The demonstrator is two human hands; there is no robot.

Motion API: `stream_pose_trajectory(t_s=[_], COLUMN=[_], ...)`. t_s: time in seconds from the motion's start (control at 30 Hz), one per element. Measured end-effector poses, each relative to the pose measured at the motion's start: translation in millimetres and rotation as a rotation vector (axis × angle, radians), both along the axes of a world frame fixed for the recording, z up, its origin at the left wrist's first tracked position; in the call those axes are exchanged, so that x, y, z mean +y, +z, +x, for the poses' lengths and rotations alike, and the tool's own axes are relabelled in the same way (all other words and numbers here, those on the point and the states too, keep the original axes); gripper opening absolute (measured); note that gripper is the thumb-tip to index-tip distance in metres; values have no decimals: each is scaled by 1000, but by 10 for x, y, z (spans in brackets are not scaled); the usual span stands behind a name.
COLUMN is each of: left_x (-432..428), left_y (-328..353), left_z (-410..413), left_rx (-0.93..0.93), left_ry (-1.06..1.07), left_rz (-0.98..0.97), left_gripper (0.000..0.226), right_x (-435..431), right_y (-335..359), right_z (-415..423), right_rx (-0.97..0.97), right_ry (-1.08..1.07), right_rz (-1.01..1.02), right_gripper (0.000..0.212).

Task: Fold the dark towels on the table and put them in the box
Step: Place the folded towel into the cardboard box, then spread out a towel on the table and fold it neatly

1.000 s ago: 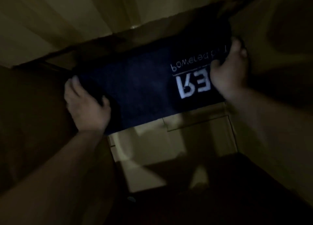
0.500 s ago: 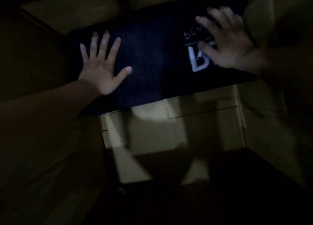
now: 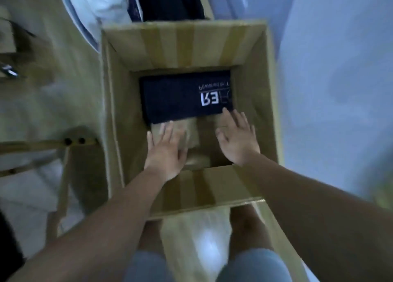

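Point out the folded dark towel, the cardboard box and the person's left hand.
folded dark towel [image 3: 176, 98]: head view, plain fabric near its middle.
cardboard box [image 3: 191, 47]: head view, far inner wall.
left hand [image 3: 165, 154]: head view, back of the hand.

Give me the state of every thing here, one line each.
towel: folded, flat on the box floor, lettering up.
box: open at the top, one towel inside.
left hand: open, inside the box, holding nothing.
right hand: open, fingertips at the towel's near edge.
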State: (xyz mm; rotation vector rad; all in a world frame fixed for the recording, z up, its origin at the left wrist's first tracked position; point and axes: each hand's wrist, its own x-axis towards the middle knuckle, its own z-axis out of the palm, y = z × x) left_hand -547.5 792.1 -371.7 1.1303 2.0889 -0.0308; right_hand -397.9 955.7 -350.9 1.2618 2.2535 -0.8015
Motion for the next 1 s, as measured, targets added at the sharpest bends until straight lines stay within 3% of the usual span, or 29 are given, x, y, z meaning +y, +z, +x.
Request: stream_pose_trajectory(t_s=[0.13, 0.27, 0.4, 0.5, 0.6, 0.7, 1.0], left_x=[-548, -1127, -1886, -2769, -3594, -4202, -4982], left_y=[1149, 1809, 2287, 2662, 2963, 3224, 3307], left_z=[138, 171, 326, 970, 1667, 2327, 4251], left_rx=[99, 215, 411, 463, 544, 589, 675], left_ry=[32, 93, 287, 533, 835, 1095, 1522], left_rz=[82, 60, 76, 14, -57, -86, -99], left_gripper=[64, 63, 65, 72, 70, 62, 62], right_x=[-423, -1008, -1649, -2381, -3166, -3843, -5076], right_y=[1172, 1670, 1903, 2100, 2419, 2691, 3022], right_z=[22, -53, -287, -184, -2, 231, 1360], right_rx=[69, 190, 275, 353, 481, 521, 557], right_ry=[128, 246, 650, 1088, 1236, 1434, 1830], right_rz=[98, 122, 102, 141, 79, 28, 60], right_gripper=[62, 60, 58, 60, 74, 64, 62])
